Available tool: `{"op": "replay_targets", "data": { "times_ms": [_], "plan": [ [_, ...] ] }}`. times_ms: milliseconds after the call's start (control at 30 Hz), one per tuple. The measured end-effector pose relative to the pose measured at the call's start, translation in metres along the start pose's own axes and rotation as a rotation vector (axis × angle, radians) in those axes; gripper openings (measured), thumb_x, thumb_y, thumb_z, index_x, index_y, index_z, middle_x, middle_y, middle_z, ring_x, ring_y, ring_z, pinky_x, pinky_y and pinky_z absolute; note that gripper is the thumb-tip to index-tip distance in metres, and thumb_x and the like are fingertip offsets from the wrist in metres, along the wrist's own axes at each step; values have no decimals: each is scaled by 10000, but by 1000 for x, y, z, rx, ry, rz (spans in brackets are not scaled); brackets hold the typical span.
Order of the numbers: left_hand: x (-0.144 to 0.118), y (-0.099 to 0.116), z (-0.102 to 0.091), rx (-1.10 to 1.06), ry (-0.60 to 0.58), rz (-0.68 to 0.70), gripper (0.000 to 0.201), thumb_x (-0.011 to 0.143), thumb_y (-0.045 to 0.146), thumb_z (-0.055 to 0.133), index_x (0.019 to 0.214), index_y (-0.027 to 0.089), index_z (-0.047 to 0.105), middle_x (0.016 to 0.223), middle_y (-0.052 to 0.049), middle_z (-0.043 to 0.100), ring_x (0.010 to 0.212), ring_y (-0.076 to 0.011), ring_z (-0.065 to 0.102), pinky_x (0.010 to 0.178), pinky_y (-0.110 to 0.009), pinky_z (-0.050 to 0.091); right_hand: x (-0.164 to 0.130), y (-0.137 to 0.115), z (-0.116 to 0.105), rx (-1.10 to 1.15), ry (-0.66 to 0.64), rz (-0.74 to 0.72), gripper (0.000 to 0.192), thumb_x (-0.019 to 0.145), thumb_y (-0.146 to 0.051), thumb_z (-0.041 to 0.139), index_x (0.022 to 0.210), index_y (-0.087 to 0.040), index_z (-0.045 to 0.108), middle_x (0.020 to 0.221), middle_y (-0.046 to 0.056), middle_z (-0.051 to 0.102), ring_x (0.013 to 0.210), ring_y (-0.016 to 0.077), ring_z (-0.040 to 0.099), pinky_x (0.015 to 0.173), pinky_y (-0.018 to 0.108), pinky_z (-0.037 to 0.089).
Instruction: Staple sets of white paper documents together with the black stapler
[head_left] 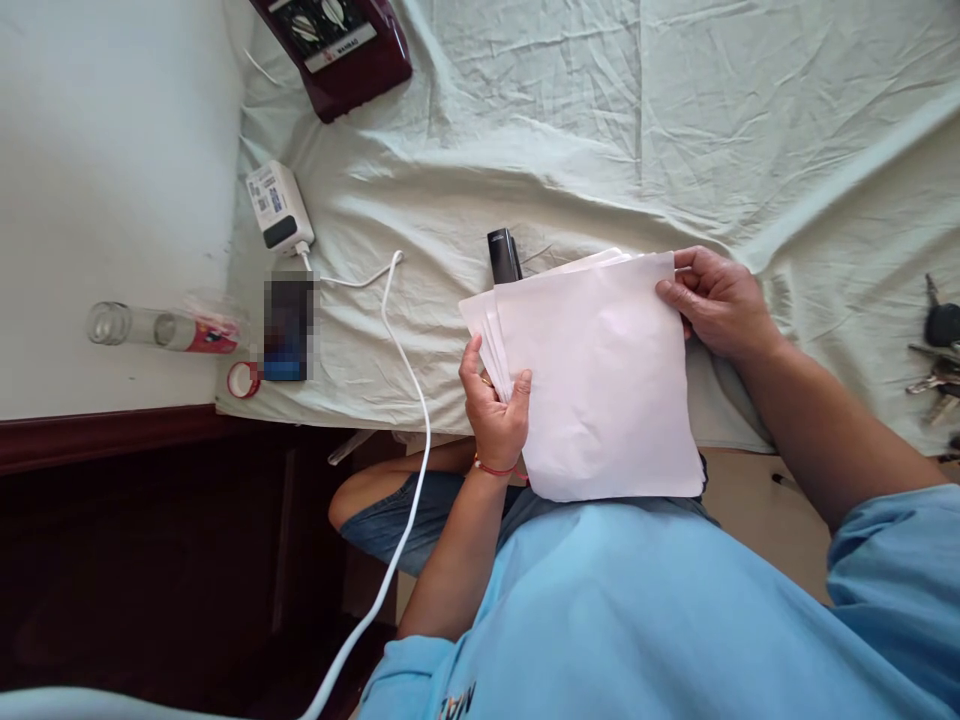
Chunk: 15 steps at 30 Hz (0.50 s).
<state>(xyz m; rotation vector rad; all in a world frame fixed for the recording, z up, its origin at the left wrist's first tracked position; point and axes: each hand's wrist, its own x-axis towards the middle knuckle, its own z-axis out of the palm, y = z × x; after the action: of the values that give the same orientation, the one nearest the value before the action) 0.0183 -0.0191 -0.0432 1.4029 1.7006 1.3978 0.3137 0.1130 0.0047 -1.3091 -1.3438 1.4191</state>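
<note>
Several sheets of white paper [600,385] are fanned out a little over the near edge of the cloth-covered table. My left hand [496,415] grips the left edge of the stack, its thumb on the top sheet. At the upper right corner, my right hand [716,300] pinches the paper between thumb and fingers. Just behind the stack lies a black stapler-like object [503,255], its near part hidden by the sheets.
A white power bank [277,207] with a white cable [409,360] lies left. Near it are a blurred phone-like thing [287,325], a glass bottle [165,328] and a tape roll [243,379]. A dark red box [352,60] stands at the back; keys [937,370] lie right.
</note>
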Motion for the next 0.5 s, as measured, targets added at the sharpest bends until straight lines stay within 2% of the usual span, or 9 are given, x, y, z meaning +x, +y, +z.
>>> {"op": "replay_targets", "data": {
  "times_ms": [200,500],
  "plan": [
    [0,0,-2,59,3,19,641,1042,507,793,1586,263,560,1601,-161,668,1558,-306,632,1348,-471,473,-1,-2,0,-4,-8,-10,263,906,-410,908,1052,-286,727,619,-52,598,445,115,458,392,295,334],
    [-2,-4,-3,24,-6,-29,787,1021,517,819,1685,266,479,1683,-185,620,1576,-333,620,1344,-507,484,-1,-5,2,6,0,6,252,894,-386,911,1043,-277,738,653,-35,638,460,114,460,403,293,343]
  ]
}}
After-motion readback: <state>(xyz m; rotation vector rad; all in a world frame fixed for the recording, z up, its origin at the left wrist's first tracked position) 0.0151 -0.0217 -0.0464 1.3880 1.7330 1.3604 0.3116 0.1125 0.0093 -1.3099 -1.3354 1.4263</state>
